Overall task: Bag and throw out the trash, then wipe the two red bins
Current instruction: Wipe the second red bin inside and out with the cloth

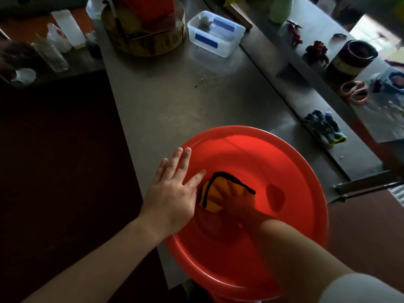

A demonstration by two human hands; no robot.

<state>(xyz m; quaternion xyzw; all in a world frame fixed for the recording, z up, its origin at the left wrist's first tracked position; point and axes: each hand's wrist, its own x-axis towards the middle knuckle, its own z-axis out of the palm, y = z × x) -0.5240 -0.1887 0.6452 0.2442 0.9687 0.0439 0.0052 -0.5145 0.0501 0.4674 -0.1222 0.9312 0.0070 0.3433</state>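
A glossy, smooth red plastic bin [273,149] sits on a dull brushed-metal counter [175,101], with an orange cloth [216,193] inside.

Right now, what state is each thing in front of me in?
Round red plastic bin: upright on the steel counter, mouth up.
Orange cloth with black edging: folded, pressed against the bin's inner wall.
Right hand: inside the bin, fingers spread on the cloth.
Left hand: flat, fingers straight, resting on the bin's rim.
Clear plastic tub with blue tape: open, no lid.
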